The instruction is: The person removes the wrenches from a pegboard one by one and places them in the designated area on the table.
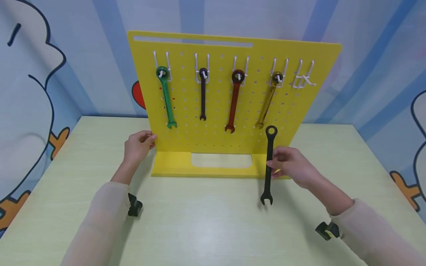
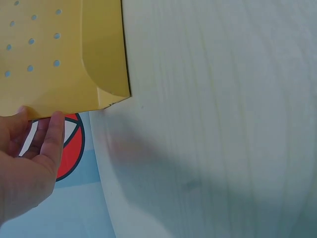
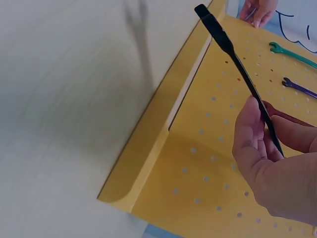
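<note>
As the head view shows, the right hand (image 1: 294,166) pinches the black wrench (image 1: 267,181) mid-shaft, ring end up, below and left of the rightmost hook (image 1: 304,77). Left wrist view: the left hand (image 2: 29,168) pinches the board (image 2: 44,89) edge. Right wrist view: the forked end points away from the palm.

A wrench (image 1: 269,177) was held in the fingers of the right hand (image 1: 293,166), before the lower right part of a pegboard (image 1: 213,138). The pegboard's left edge was touched by the fingers of the left hand (image 1: 137,148). Higher up, four hung wrenches (image 1: 203,96) were ranged on hooks (image 1: 168,61), from above the left fingers to above the right; a fifth hook (image 1: 303,77) was set further right. Beneath both hands a table (image 1: 199,221) was placed; behind the pegboard, a wall (image 1: 233,16).
</note>
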